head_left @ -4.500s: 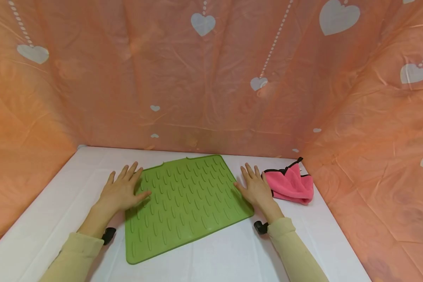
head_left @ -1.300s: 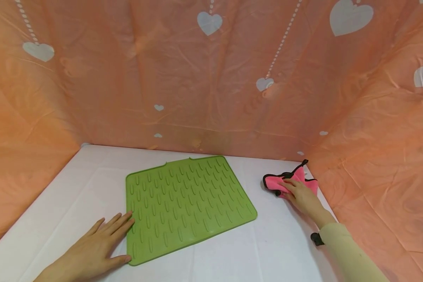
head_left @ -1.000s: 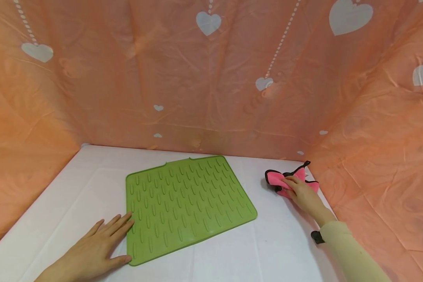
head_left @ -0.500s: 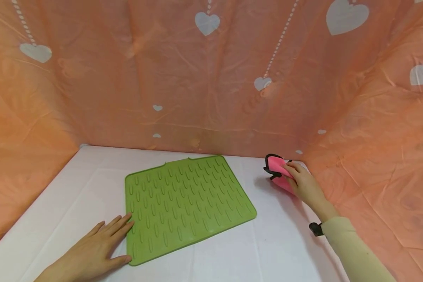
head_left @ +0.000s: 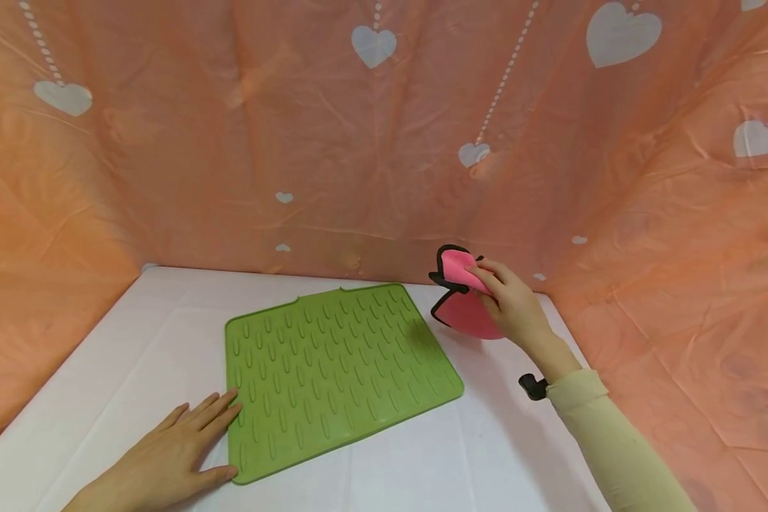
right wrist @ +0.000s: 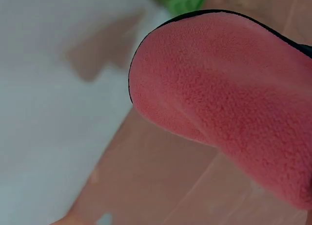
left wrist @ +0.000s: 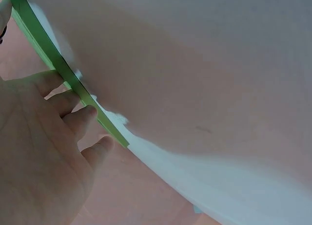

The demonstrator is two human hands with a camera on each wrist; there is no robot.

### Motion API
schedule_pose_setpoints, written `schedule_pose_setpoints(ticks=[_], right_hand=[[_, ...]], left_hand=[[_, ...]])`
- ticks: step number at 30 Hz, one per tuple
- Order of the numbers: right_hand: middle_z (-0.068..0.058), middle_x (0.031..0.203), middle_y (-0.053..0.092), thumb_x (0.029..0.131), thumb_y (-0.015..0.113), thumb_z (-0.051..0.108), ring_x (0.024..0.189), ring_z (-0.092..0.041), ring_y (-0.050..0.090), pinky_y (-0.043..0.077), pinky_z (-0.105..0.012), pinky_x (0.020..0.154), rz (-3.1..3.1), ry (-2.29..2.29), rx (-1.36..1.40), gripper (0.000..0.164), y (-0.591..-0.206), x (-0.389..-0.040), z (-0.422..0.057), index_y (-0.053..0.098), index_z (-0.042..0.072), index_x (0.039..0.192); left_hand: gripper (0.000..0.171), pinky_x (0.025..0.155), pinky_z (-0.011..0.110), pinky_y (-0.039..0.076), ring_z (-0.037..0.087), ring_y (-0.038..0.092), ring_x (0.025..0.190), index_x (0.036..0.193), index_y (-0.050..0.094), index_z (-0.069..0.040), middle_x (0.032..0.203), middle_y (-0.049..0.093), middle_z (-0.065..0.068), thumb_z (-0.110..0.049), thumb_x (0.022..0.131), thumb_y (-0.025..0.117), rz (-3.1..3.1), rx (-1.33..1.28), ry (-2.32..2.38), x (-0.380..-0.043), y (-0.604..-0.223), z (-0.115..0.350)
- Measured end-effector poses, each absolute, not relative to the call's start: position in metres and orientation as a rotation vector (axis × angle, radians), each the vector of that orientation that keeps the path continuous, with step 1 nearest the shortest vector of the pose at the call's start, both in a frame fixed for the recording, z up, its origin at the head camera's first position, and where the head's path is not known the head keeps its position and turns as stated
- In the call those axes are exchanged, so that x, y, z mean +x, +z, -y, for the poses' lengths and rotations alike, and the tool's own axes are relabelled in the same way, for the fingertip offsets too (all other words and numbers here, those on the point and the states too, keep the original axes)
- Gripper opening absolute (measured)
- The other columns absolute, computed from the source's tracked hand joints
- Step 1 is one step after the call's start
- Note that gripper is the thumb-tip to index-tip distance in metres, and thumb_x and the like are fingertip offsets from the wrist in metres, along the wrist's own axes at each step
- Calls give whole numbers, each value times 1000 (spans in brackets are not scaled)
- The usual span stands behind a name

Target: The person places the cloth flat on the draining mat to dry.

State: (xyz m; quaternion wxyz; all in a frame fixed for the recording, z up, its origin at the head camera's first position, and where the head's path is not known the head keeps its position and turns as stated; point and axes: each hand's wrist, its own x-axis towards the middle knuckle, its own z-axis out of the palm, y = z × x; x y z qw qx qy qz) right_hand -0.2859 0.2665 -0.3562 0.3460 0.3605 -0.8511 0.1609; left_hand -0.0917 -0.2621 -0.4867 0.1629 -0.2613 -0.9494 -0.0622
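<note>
A green silicone mat [head_left: 339,373] with raised oval ridges lies at a slant on the white table. Along its left edge rests my left hand [head_left: 166,451], fingers spread and fairly straight, fingertips and thumb at the border. The left wrist view shows those fingers against the thin mat edge [left wrist: 73,81]. My right hand [head_left: 515,309] pinches a pink cloth [head_left: 470,316] with black trim, held up beyond the mat's right side. Folded over, the cloth hangs from the fingers. In the right wrist view its fuzzy surface [right wrist: 219,84] fills much of the picture and hides the hand.
The white table [head_left: 409,462] runs back to an orange curtain [head_left: 333,142] printed with pale hearts, which also closes off the left and right sides. A small black wrist camera [head_left: 533,387] sits at the right cuff.
From beside the mat, my right hand has gone to the pink cloth, gripped it, lifted it and carried it leftward. My left hand has moved down the mat's left edge and then stayed.
</note>
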Motion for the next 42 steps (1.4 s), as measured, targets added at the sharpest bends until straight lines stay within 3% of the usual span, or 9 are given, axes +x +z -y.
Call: schedule_pose_setpoints(ticks=[2, 5, 7, 13, 17, 20, 25, 36, 42], right_hand=[[-22, 130, 63, 87, 78, -3, 120, -42, 64, 56, -57, 93, 2194, 450, 962, 44, -351, -286, -253, 69, 3, 129], [-21, 132, 63, 88, 78, -2, 120, -41, 65, 57, -56, 92, 2183, 467, 997, 44, -345, -286, -232, 69, 3, 131], [-20, 132, 64, 88, 79, -2, 119, -40, 66, 58, -56, 91, 2172, 477, 1023, 44, -343, -287, -219, 69, 4, 131], [-17, 130, 64, 89, 79, 2, 116, -34, 68, 59, -50, 91, 2131, 511, 1123, 41, -343, -288, -181, 70, 6, 129], [-16, 129, 65, 91, 80, 7, 113, -31, 68, 59, -46, 90, 2132, 518, 1211, 39, -351, -289, -156, 70, 6, 128], [-15, 129, 65, 92, 78, 7, 111, -29, 69, 59, -43, 89, 2159, 510, 1275, 37, -359, -290, -140, 70, 6, 129], [-11, 131, 64, 95, 75, 10, 112, -26, 69, 58, -40, 91, 2245, 496, 1344, 35, -373, -293, -117, 69, 8, 129], [-11, 129, 66, 105, 65, 16, 119, -25, 66, 54, -38, 102, 2445, 474, 1433, 26, -402, -301, -87, 72, 5, 126], [-15, 141, 61, 107, 60, 19, 129, -30, 62, 50, -41, 108, 2631, 440, 1442, 30, -415, -303, -80, 69, 8, 134]], left_hand=[[86, 119, 17, -14, 14, 27, 154, 142, 62, -6, 153, 55, 9, -63, 79, 79, 2711, -742, -175, -91, -486, 262], [86, 119, 17, -14, 18, 32, 152, 141, 63, -6, 152, 55, 9, -63, 79, 80, 2709, -744, -168, -91, -485, 262], [86, 119, 17, -14, 23, 45, 144, 141, 62, -6, 153, 55, 9, -64, 80, 79, 2719, -735, -162, -91, -485, 262], [86, 118, 16, -15, 26, 50, 139, 142, 62, -6, 153, 54, 8, -64, 80, 78, 2724, -732, -162, -89, -485, 261], [86, 119, 17, -14, 20, 40, 148, 142, 62, -7, 153, 54, 8, -65, 81, 77, 2727, -725, -158, -89, -486, 261], [86, 119, 17, -14, 20, 40, 148, 142, 62, -7, 153, 54, 8, -65, 81, 77, 2728, -721, -161, -89, -486, 261], [85, 118, 16, -15, 32, 54, 135, 141, 63, -6, 153, 54, 8, -65, 81, 77, 2734, -720, -156, -88, -484, 260], [86, 115, 15, -18, 35, 53, 136, 143, 61, -6, 155, 52, 9, -65, 83, 76, 2789, -705, -187, -88, -481, 260], [85, 114, 14, -18, 35, 53, 137, 143, 62, -7, 156, 52, 8, -66, 83, 76, 2801, -687, -191, -87, -480, 260]])
